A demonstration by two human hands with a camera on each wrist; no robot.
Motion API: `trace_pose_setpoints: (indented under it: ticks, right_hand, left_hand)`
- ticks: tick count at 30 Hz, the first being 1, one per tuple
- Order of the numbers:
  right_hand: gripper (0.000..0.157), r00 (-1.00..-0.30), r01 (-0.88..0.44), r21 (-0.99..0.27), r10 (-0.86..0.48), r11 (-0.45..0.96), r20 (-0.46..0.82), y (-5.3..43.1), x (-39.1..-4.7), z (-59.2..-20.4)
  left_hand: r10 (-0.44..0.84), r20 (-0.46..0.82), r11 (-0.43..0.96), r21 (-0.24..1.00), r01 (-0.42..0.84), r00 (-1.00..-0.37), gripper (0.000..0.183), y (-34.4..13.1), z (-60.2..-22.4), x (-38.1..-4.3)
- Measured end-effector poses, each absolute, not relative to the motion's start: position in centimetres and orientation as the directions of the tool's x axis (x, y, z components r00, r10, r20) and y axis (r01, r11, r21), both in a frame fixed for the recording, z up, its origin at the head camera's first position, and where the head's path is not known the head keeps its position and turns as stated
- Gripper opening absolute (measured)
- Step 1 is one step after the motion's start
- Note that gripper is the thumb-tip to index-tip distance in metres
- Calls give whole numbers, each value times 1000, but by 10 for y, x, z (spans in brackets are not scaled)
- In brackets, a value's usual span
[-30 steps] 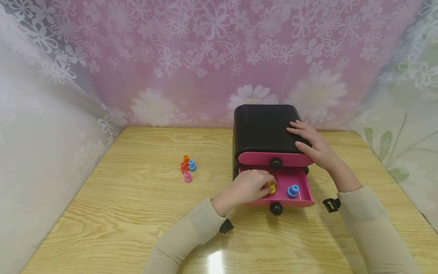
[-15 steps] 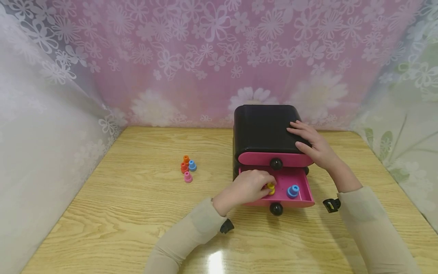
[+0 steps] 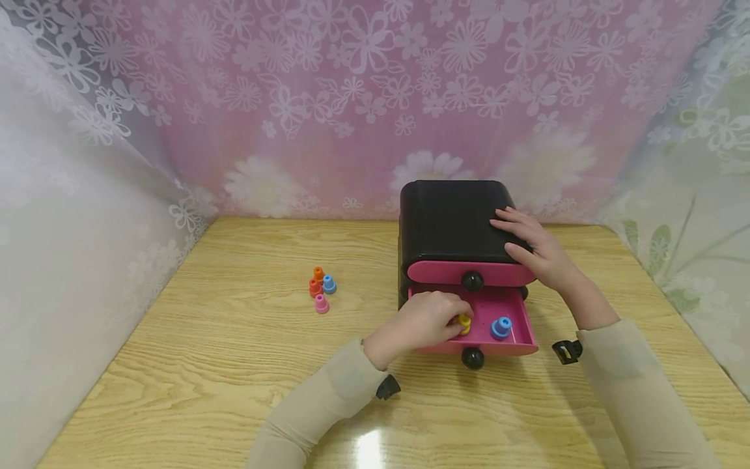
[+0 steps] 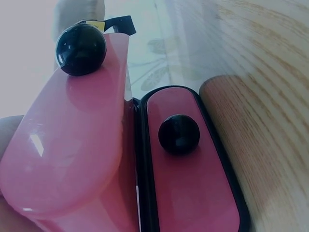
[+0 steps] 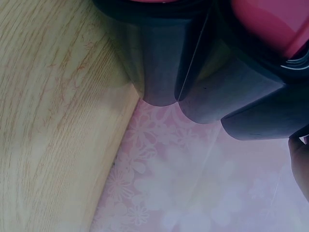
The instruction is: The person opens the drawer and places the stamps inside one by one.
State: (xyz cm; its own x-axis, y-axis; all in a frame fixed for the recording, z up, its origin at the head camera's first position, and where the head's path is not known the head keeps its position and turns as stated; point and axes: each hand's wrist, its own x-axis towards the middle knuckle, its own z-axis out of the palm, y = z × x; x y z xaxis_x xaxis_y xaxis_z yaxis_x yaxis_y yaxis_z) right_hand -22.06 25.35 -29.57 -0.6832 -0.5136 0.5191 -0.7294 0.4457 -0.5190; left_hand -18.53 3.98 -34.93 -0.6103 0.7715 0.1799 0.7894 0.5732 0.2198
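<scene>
In the head view a black cabinet with pink drawers (image 3: 451, 218) stands on the table, its middle drawer (image 3: 515, 309) pulled out. My left hand (image 3: 424, 319) reaches into that drawer, thumb and fingers pinching a small yellow stepped plastic peg (image 3: 465, 324) and hiding part of it. A blue stepped peg (image 3: 501, 327) stands to its right in the same drawer. My right hand (image 3: 536, 251) rests with fingers spread on the cabinet's top right edge. The left wrist view has the pulled-out drawer's front (image 4: 77, 135) close by, above a closed lower drawer (image 4: 193, 183).
Left of the cabinet, several small pegs, orange (image 3: 319, 273), red (image 3: 315, 287), blue (image 3: 329, 284) and pink (image 3: 321, 303), stand clustered on the wooden table (image 3: 205, 365). Round black knobs (image 3: 472, 358) jut from the drawer fronts. A flowered pink curtain (image 3: 351, 117) hangs behind the table.
</scene>
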Motion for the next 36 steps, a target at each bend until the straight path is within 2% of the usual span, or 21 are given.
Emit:
trace_pose_setpoints:
  ticks: [8,18,30,36]
  right_hand:
    - [36,-687,-726,-523,-508,446,520,254,-221,-298]
    - [40,-683,-730,-513,-511,452,522,271,-241,-322]
    - [41,-682,-731,-511,-509,452,526,272,-238,-324]
    - [41,-677,-735,-509,-511,448,529,271,-237,-324]
  left_hand:
    - [770,183,573,220,789,-611,16,37,-349,-184]
    - [749,246,576,218,788,-616,21,28,-342,-179]
    - [718,308,557,285,780,-625,24,4,-335,-176]
    - [706,370,536,278,797,-604,22,-11,-338,-177]
